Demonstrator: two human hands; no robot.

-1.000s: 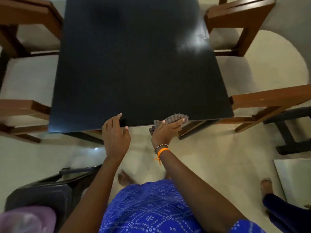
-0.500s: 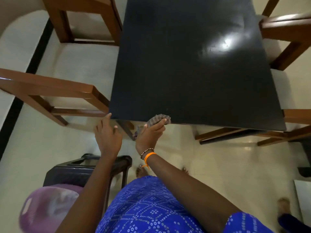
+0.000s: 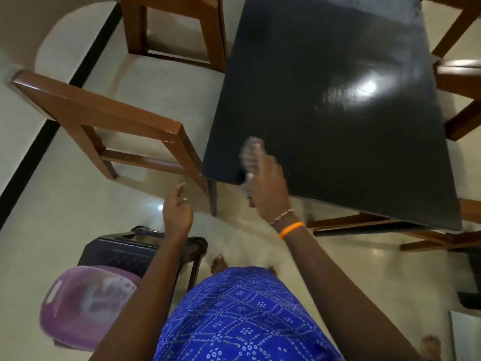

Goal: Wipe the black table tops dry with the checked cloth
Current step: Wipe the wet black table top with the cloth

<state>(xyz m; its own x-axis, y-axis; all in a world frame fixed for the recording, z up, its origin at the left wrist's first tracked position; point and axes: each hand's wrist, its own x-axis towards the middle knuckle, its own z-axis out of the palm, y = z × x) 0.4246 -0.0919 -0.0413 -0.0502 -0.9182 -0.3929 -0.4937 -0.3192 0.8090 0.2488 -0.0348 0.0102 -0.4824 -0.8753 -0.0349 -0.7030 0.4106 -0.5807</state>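
From the head view, our right hand [image 3: 265, 186] closes its grip on the motion-blurred checked cloth [image 3: 251, 158] at the black bench [image 3: 338, 126] near corner; our left hand [image 3: 177, 212] hangs empty, fingers apart. No writing readable.

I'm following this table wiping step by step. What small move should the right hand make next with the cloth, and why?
Probably sweep the checked cloth away from the body, up the black table top. The right hand holds the cloth only at the near left corner, blurred with motion, so most of the top lies beyond it. The left hand hangs open over the floor, off the table.
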